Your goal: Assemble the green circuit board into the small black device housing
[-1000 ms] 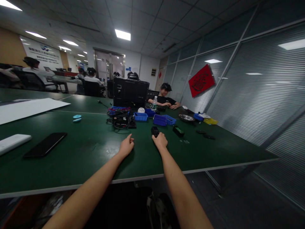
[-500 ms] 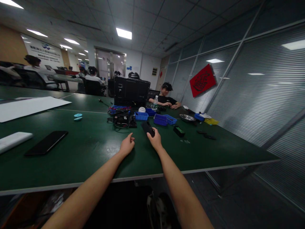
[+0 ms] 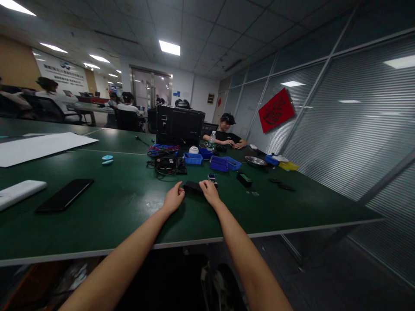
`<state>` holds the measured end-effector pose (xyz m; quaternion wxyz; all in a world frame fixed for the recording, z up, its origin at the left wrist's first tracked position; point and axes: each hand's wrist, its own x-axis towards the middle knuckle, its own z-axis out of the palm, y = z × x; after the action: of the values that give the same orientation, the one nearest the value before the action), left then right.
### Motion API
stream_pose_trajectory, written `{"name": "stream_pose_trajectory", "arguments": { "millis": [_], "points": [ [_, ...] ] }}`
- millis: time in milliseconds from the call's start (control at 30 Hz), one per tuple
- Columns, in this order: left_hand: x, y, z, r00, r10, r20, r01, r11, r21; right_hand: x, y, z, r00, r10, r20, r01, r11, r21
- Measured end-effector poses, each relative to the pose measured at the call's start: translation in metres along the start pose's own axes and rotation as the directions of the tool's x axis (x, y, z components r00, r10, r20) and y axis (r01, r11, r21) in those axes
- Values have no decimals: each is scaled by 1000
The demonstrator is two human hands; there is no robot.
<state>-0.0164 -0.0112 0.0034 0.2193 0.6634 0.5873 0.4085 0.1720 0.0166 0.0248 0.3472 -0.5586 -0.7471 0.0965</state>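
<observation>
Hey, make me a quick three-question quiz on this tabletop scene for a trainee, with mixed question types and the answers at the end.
1. Multiple choice: what is between the left hand and the right hand?
A) a white ball
B) a black object
C) a plastic bottle

2. True or false: in this view, the metal dish is to the right of the monitor.

3. Fill the blank: the tilted sign at the right is mostly ____.

Key:
1. B
2. True
3. red
</observation>
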Motion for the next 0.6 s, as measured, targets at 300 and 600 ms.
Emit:
{"name": "stream_pose_trajectory", "arguments": {
  "millis": [300,600],
  "points": [
    [1,1,1,999,0,-36,1,1000,17,0,7,11,996,-89,-29,91,991,101],
    [2,-1,1,995,54,-78,-53,998,18,2,8,-6,972,74,-225,-72,997,18]
  ]
}}
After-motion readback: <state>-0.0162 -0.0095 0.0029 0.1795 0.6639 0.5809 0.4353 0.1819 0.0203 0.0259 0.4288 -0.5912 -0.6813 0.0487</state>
